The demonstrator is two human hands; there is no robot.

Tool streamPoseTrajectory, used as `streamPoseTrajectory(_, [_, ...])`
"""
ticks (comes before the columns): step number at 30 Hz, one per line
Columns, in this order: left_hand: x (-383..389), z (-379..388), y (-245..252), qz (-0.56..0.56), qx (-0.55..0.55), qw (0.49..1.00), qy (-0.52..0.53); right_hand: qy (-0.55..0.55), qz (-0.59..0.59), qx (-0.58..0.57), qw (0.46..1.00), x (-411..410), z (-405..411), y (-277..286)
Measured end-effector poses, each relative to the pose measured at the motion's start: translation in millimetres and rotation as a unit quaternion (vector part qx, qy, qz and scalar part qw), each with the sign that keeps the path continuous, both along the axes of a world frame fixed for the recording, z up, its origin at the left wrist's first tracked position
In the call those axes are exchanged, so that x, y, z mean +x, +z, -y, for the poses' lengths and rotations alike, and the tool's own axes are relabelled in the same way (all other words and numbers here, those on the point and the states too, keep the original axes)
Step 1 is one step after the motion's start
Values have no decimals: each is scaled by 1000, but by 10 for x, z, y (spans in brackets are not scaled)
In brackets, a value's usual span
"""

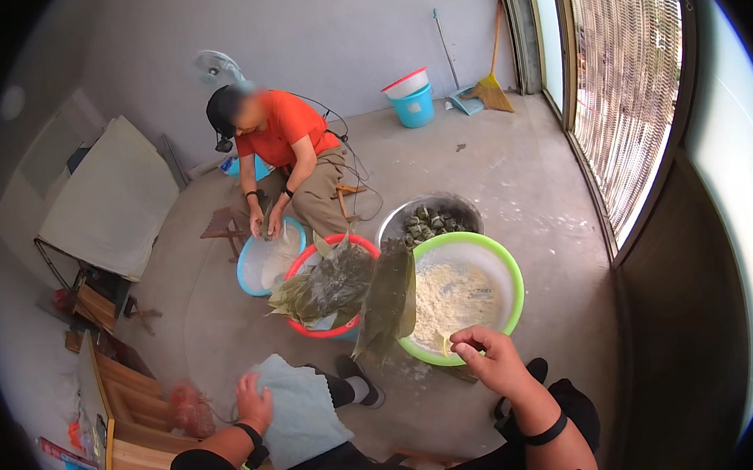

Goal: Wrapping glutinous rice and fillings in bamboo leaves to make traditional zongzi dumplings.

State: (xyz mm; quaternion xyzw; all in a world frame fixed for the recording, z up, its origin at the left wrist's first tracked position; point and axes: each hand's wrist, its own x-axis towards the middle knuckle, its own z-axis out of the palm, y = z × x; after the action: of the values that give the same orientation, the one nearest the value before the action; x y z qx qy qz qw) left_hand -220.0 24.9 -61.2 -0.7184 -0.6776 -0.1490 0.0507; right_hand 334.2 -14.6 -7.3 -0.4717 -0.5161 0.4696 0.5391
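Note:
My left hand (254, 401) rests on the edge of a pale blue cloth (303, 410) over my leg, fingers slightly apart. My right hand (490, 360) is at the near rim of a green-rimmed basin (517, 284) holding whitish rice-like grain (449, 295). Its thumb and index finger are close together beside a small pale yellow thing (446, 346); whether they grip it is unclear. Long green leaves (387, 293) lean at the basin's left side. More leaves (330, 281) lie across a red-rimmed tub (304, 328). Behind, a metal basin (385, 221) holds several leaf-wrapped bundles (428, 223).
A co-worker in a red shirt (290, 120) sits opposite, holding leaves (266, 223) over a blue-rimmed basin (242, 274) of grain. A blue bucket (414, 108), dustpan (467, 103) and broom (492, 92) stand by the wall. Wooden furniture (144, 467) is at left, a sliding door (600, 200) at right.

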Motion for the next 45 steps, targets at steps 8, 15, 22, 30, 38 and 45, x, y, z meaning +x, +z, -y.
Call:
streamPoseTrajectory(8, [-133, 87, -81, 0, 16, 1000, 22, -29, -27, 2, 999, 141, -36, -30])
streamPoseTrajectory(15, [95, -217, 22, 0, -59, 993, 107, -109, -94, -6, 990, 388, -236, 38])
streamPoseTrajectory(22, [294, -295, 75, -30, -13, 996, 80, -49, -104, -83, 990, 180, -346, -293])
streamPoseTrajectory(30, [31, -178, -14, -34, -8, 996, 82, -78, 14, -133, 988, 412, -151, -591])
streamPoseTrajectory(38, [-76, -157, -69, -42, -14, 995, 94, -91, 20, -133, 987, 422, -148, -644])
streamPoseTrajectory(45, [-68, -132, -67, -43, -9, 992, 117, -84, 13, -127, 988, 312, -108, -544])
